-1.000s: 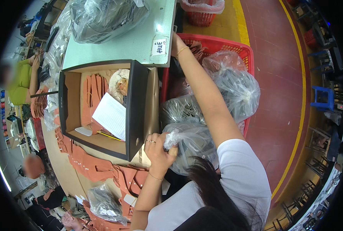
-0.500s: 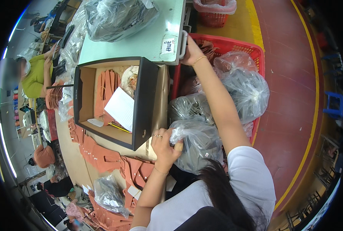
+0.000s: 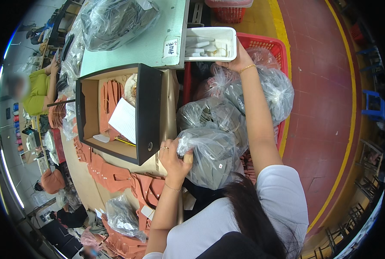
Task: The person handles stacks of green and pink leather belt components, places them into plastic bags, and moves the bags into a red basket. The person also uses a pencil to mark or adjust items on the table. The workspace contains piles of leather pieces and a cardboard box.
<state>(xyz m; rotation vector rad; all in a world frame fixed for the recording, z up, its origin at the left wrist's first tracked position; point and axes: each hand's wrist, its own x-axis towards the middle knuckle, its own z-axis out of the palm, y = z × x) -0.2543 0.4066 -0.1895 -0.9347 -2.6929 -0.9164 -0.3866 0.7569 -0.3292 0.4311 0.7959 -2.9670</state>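
My left hand (image 3: pixel 174 160) is closed around the gathered neck of a clear plastic bag (image 3: pixel 212 162) with dark grey-green pieces inside. My right hand (image 3: pixel 239 59) grips the outer end of a white drawer (image 3: pixel 232 36), which sticks out from under the pale green tabletop (image 3: pixel 127 56). Several white, tube-like items (image 3: pixel 197 45) lie in the drawer; their exact kind is unclear. Left of the bag, a black open box (image 3: pixel 150 112) contains orange-brown cut pieces (image 3: pixel 111 101), a sheet of lined paper (image 3: pixel 124 120) and a yellow pencil (image 3: pixel 125 141).
Below the drawer, a red plastic basket (image 3: pixel 283 51) holds more filled bags (image 3: pixel 276 96). Orange-brown strips (image 3: pixel 108 172) and another bag (image 3: pixel 122 218) cover the table at lower left. A large bag (image 3: pixel 114 23) rests on the green top. Other people work at far left.
My right hand has moved right, drawing the white drawer out from under the green top. My left hand keeps hold of the bag's neck. The view has shifted slightly.
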